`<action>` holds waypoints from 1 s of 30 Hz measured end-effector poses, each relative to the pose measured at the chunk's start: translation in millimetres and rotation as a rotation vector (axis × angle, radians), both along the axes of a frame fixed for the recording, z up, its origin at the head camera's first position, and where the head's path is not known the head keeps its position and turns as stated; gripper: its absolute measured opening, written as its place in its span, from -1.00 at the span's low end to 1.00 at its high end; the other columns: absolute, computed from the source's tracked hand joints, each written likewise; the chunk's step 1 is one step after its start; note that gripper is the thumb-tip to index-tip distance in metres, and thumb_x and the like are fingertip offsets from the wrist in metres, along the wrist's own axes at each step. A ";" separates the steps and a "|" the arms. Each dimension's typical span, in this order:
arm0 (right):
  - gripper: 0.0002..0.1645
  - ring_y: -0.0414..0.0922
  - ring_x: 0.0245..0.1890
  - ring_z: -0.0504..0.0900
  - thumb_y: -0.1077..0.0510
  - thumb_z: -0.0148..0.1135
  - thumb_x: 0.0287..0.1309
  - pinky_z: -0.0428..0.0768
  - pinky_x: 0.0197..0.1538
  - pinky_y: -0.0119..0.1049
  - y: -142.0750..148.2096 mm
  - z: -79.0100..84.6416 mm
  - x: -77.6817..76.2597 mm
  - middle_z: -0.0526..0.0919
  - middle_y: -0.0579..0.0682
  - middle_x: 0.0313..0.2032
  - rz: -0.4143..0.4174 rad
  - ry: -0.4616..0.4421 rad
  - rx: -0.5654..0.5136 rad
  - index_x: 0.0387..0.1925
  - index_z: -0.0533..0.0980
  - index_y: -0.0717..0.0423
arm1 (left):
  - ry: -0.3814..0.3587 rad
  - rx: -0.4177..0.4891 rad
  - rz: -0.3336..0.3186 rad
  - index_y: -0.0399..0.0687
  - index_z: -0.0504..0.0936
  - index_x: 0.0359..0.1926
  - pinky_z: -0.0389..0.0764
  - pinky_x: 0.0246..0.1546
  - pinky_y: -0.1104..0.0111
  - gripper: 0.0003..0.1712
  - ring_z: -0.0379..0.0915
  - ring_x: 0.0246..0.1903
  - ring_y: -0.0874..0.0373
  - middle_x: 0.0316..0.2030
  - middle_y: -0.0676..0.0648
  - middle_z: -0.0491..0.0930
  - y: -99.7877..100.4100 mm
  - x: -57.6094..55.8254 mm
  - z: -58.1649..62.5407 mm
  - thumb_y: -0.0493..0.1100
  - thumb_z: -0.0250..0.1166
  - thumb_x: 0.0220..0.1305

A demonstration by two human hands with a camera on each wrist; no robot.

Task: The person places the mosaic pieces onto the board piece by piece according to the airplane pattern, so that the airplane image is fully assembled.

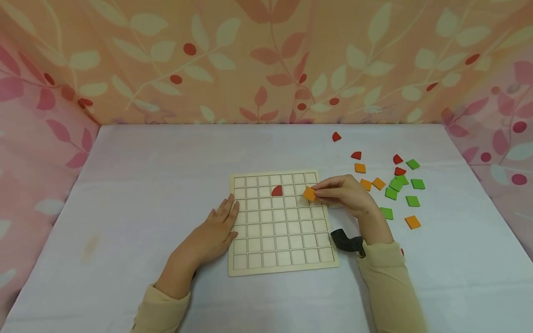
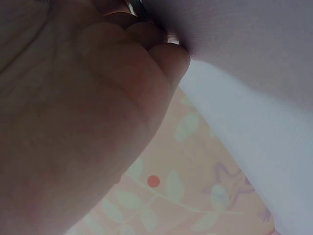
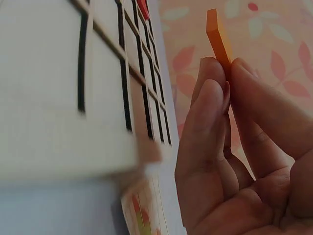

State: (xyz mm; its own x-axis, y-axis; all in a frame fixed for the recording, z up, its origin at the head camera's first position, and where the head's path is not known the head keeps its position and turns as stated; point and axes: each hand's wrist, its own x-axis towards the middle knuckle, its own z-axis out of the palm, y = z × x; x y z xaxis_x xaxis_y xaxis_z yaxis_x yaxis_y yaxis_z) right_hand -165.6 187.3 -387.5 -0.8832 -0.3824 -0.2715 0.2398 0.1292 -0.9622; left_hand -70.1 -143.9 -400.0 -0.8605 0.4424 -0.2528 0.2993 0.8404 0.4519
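Observation:
A pale wooden grid board (image 1: 283, 273) lies on the white table. One red quarter-circle tile (image 1: 277, 190) sits in a cell of its second row. My right hand (image 1: 347, 194) pinches an orange square tile (image 1: 309, 194) between thumb and fingertips over the board's upper right part. The right wrist view shows that orange tile (image 3: 218, 36) edge-on, held apart from the board (image 3: 63, 156). My left hand (image 1: 214, 233) rests with extended fingers along the board's left edge. In the left wrist view, the left hand (image 2: 98, 93) mostly hides what it touches.
Loose green tiles (image 1: 412, 201), orange tiles (image 1: 412, 222) and red quarter-circle tiles (image 1: 356, 155) lie scattered on the right of the table. A small patterned card (image 3: 142, 208) lies beside the board's right edge, partly under the right hand. Floral cloth (image 1: 266, 60) walls the table's back and sides.

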 end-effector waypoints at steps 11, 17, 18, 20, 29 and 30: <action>-0.85 -0.10 -0.34 0.69 0.45 0.23 0.09 0.64 -0.16 -0.21 -41.3 -2.1 -8.2 0.69 0.06 -0.28 0.085 -0.052 -0.015 -0.28 0.66 0.33 | 0.008 0.002 -0.006 -0.33 -0.13 0.44 -0.08 0.34 -0.04 -0.24 -0.36 0.42 -0.12 0.45 -0.24 -0.36 -0.8 -1.0 -1.7 -0.15 0.03 0.41; -0.79 -0.12 -0.37 0.69 0.44 0.24 0.09 0.65 -0.22 -0.26 -52.4 -4.2 -11.3 0.70 0.06 -0.33 0.116 -0.030 0.029 -0.20 0.59 0.50 | 0.006 0.007 -0.007 -0.33 -0.12 0.44 -0.08 0.34 -0.05 -0.23 -0.37 0.42 -0.12 0.45 -0.25 -0.36 -1.0 -0.9 -1.3 -0.15 0.04 0.41; -0.77 -0.13 -0.38 0.69 0.45 0.23 0.09 0.66 -0.23 -0.26 -54.3 -4.2 -11.6 0.70 0.06 -0.34 0.114 -0.033 0.031 -0.19 0.57 0.54 | 0.005 0.008 -0.006 -0.33 -0.12 0.44 -0.08 0.34 -0.05 -0.23 -0.36 0.42 -0.12 0.45 -0.25 -0.36 -0.9 -0.9 -1.2 -0.15 0.05 0.41; -0.75 -0.14 -0.40 0.69 0.47 0.23 0.08 0.66 -0.26 -0.28 -57.6 -3.9 -12.4 0.70 0.07 -0.36 0.115 -0.038 0.034 -0.18 0.54 0.59 | 0.002 0.009 -0.005 -0.33 -0.12 0.44 -0.08 0.34 -0.05 -0.23 -0.36 0.42 -0.12 0.45 -0.25 -0.36 -0.6 -1.0 -0.8 -0.15 0.05 0.41; -0.75 -0.16 -0.49 0.68 0.52 0.19 0.06 0.65 -0.37 -0.35 -67.2 -4.7 -17.7 0.70 0.07 -0.47 0.144 -0.079 0.029 -0.20 0.50 0.68 | 0.003 0.007 -0.013 -0.36 -0.12 0.43 -0.09 0.34 -0.06 -0.24 -0.33 0.42 -0.17 0.45 -0.28 -0.34 -0.3 -1.4 -0.6 -0.16 0.05 0.40; -0.76 -0.17 -0.50 0.68 0.52 0.20 0.06 0.65 -0.38 -0.36 -67.8 -4.8 -18.1 0.70 0.07 -0.47 0.145 -0.074 0.040 -0.21 0.51 0.67 | 0.001 0.007 -0.012 -0.36 -0.12 0.43 -0.09 0.34 -0.05 -0.23 -0.34 0.42 -0.16 0.45 -0.27 -0.34 -0.3 -1.4 -0.7 -0.16 0.05 0.41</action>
State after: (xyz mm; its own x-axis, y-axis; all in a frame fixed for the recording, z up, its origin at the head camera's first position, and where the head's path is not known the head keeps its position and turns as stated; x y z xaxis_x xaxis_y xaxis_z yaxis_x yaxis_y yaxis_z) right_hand -183.6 119.6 -392.3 -0.7966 -0.4921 -0.3511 0.2857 0.2052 -0.9361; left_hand -71.6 -144.2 -400.7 -0.8556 0.4540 -0.2488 0.3096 0.8339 0.4570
